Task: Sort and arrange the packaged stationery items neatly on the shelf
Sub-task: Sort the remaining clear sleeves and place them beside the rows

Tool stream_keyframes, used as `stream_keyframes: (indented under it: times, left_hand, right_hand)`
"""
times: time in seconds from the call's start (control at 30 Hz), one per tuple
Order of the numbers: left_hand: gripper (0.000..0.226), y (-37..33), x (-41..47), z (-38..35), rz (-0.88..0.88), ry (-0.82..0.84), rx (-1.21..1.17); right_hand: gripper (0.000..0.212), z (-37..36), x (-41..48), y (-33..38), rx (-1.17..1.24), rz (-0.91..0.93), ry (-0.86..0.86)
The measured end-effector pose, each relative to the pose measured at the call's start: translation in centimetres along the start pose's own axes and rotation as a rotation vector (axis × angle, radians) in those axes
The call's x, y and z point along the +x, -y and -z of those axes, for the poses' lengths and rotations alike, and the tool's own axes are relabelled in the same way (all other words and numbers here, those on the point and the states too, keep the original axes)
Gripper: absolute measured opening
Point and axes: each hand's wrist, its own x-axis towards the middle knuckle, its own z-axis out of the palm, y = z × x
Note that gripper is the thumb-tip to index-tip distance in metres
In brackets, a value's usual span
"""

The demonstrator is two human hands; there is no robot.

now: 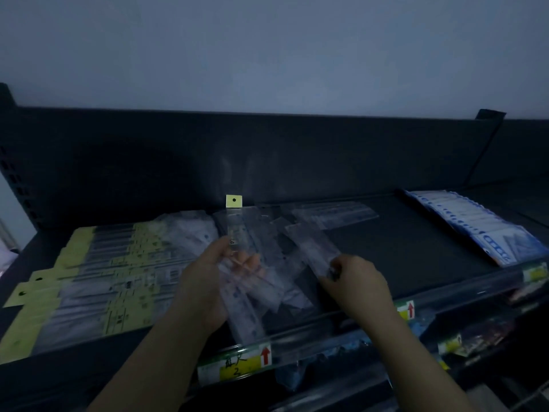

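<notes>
The sorting looks partly done. On the dark metal shelf [401,248], a fanned row of yellow-carded packs [98,281] lies flat at the left and a tidy row of blue-and-white packets [481,230] at the right. Between them, a loose heap of clear sleeves [300,227] awaits sorting. The left hand [205,281] has its grip curled round several long, glossy ruler packs [237,236], one topped by a square yellow header [234,201]. The right hand [359,281] pinches the end of another flat transparent sleeve [315,251].
</notes>
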Motion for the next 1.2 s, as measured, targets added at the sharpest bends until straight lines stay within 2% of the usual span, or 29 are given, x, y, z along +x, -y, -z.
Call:
stream_keyframes:
  times: [0.13, 0.23, 0.37, 0.43, 0.47, 0.53, 0.6, 0.73, 0.8, 0.87, 0.9, 0.97, 1.03, 1.07, 1.1, 1.13, 1.2]
  left_hand:
    - [0.043, -0.5, -0.3, 0.2, 0.098, 0.016, 0.119]
    - [0.046, -0.7, -0.5, 0.4, 0.109, 0.037, 0.096]
    - [0.035, -1.2, -0.2, 0.9, 0.087, 0.035, 0.11]
    - [0.037, -1.9, 0.0, 0.9, 0.087, 0.014, 0.127]
    - [0.039, -2.2, 0.0, 0.9, 0.091, 0.019, 0.145]
    - [0.042, -2.5, -0.2, 0.5, 0.136, 0.076, 0.194]
    - [0.045, -2.5, -0.6, -0.1, 0.234, 0.172, 0.276]
    - [0.057, -1.9, -1.3, -0.1, 0.51, 0.467, 0.403]
    - [0.067, -1.9, -1.4, 0.4, 0.61, 0.63, 0.326]
    - [0.072, -1.8, -1.5, 0.4, 0.682, 0.717, 0.25]
    - [0.071, -1.6, -1.7, 0.2, 0.69, 0.713, 0.237]
    - [0.056, -0.8, -1.6, -0.2, 0.637, 0.598, 0.304]
    - [0.03, 0.1, -1.3, -0.2, 0.535, 0.448, 0.347]
    - [0.024, 0.4, -1.1, -0.1, 0.499, 0.396, 0.302]
    - [0.022, 0.5, -0.8, 0.1, 0.47, 0.359, 0.232]
    - [0.023, 0.4, -0.4, 0.4, 0.444, 0.327, 0.163]
    - [0.027, 0.2, 0.0, 0.9, 0.41, 0.27, 0.065]
  right_hand:
    - [0.031, 0.6, 1.0, 0.3, 0.171, -0.074, 0.199]
    - [0.034, 0.7, 1.1, 0.0, 0.292, -0.069, 0.248]
    - [0.018, 2.5, 1.1, -0.3, 0.755, -0.1, 0.208]
    - [0.011, 4.0, 1.2, -0.8, 0.984, -0.093, 0.324]
    - [0.01, 4.8, 1.3, -1.1, 1.023, -0.057, 0.411]
    - [0.01, 6.1, 1.5, -1.4, 0.952, 0.049, 0.584]
    - [0.007, 6.6, 1.8, -1.3, 0.824, 0.134, 0.677]
    - [0.031, 6.0, 2.9, -0.4, 0.796, 0.141, 0.699]
    - [0.04, 5.7, 3.4, -0.3, 0.859, 0.105, 0.676]
    - [0.041, 5.4, 3.6, 0.0, 0.888, 0.093, 0.678]
    - [0.041, 5.3, 3.5, 0.4, 0.9, 0.092, 0.688]
    - [0.04, 4.7, 3.6, 0.8, 0.953, 0.077, 0.672]
    - [0.035, 3.9, 4.0, 0.8, 0.952, 0.018, 0.483]
    - [0.031, 3.4, 4.4, 0.4, 0.828, -0.026, 0.334]
    - [0.033, 3.0, 4.8, -0.2, 0.603, -0.058, 0.198]
    - [0.038, 2.7, 4.9, -0.8, 0.378, -0.081, 0.132]
    - [0.039, 2.1, 4.7, -1.4, 0.209, -0.092, 0.172]
